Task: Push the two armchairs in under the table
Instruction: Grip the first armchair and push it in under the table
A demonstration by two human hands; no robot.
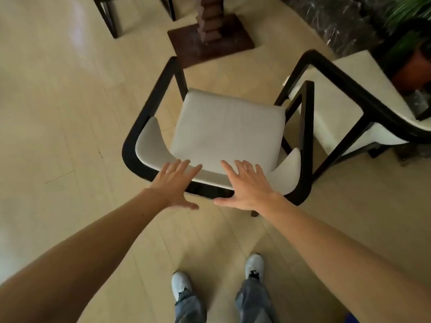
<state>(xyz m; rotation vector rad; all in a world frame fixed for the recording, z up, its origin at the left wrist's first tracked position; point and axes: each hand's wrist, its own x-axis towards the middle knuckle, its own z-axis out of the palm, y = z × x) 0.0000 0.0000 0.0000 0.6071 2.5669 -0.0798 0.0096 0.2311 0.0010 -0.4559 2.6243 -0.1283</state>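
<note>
An armchair [228, 129] with a black frame and a pale grey seat stands in front of me, its backrest toward me. My left hand [173, 183] and my right hand [247, 185] are spread flat, fingers apart, over the top of the backrest; whether they touch it I cannot tell. A second armchair [345, 101] with a cream seat stands to the right, angled, its arm close to the first chair's arm. The table's dark brown pedestal base [210, 38] rises beyond the first chair; the tabletop is out of view.
Pale wood-look floor [70, 136] lies open to the left. Black legs of another chair [109, 17] show at the top left. A potted plant [410, 54] and dark marble flooring [338, 24] sit at the top right. My white shoes [254, 264] are below.
</note>
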